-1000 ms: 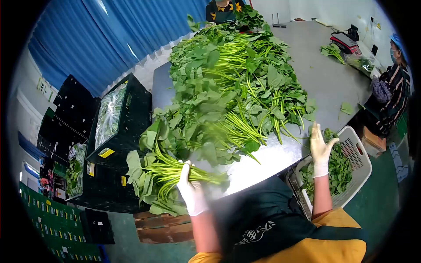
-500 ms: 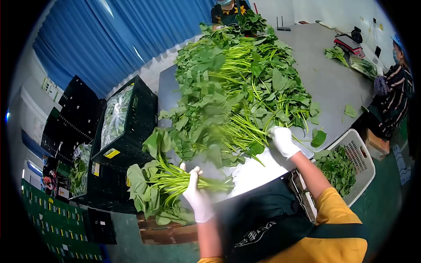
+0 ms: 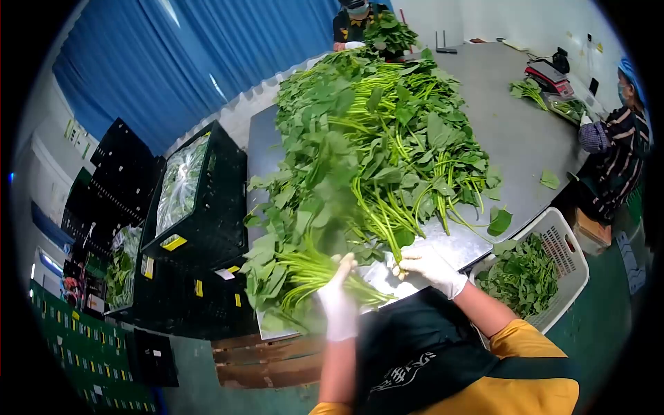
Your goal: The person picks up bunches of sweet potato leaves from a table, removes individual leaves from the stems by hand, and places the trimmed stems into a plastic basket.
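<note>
The person's left hand (image 3: 339, 299), in a white glove, is clenched around a bunch of leafy green stalks (image 3: 294, 266), gripping it at the stems, so that the leaves fan out to the left over the near edge of the grey surface (image 3: 526, 138). The bunch is somewhat blurred. The right hand (image 3: 430, 266), also gloved in white, lies just beside the left one at the foot of the big heap of greens (image 3: 373, 131); its fingers (image 3: 408, 259) are pinched on the cut ends of a few long green stems (image 3: 387, 225) that run up into the heap. The heap covers most of the left half of the surface and stretches away to its far end.

A white plastic basket (image 3: 567, 245) half filled with loose leaves stands below the surface's near right corner, close to the person's right elbow. To the left of the surface, black crates (image 3: 207, 207) are stacked, the top one holding bagged greens. At the right side a second person in a striped top (image 3: 619, 155) works beside a scale (image 3: 546, 72) and a small pile of greens. A third person (image 3: 356, 21) stands at the far end, in front of a blue curtain (image 3: 207, 55).
</note>
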The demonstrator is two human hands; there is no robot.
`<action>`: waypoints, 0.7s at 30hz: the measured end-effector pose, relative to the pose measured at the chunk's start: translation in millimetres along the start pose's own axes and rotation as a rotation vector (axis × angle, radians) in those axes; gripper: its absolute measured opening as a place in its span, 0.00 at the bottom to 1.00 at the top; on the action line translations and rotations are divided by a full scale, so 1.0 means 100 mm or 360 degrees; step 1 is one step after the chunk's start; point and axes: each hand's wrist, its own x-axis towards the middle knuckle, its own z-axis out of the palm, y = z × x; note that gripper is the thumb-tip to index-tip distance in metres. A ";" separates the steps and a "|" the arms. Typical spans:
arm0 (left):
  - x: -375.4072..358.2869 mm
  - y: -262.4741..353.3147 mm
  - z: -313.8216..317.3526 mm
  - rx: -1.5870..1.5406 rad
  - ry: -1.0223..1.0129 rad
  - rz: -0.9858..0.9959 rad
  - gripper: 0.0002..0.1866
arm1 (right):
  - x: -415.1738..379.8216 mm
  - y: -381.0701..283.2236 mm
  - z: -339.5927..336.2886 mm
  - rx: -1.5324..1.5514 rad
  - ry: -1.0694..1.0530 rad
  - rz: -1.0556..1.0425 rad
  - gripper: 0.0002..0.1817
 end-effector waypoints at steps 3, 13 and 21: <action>0.09 -0.11 -0.13 0.0608 -0.0281 0.0247 0.15 | -0.02 0.29 0.13 -0.0212 -0.0034 0.0028 0.09; 0.09 -0.49 -0.08 0.0326 -0.0548 -0.0010 0.18 | -0.25 0.59 0.00 -0.1272 0.0036 -0.0622 0.06; 0.00 -0.68 0.05 0.0092 -0.0252 -0.0276 0.20 | -0.30 0.36 0.12 -0.0822 0.0236 -0.0171 0.10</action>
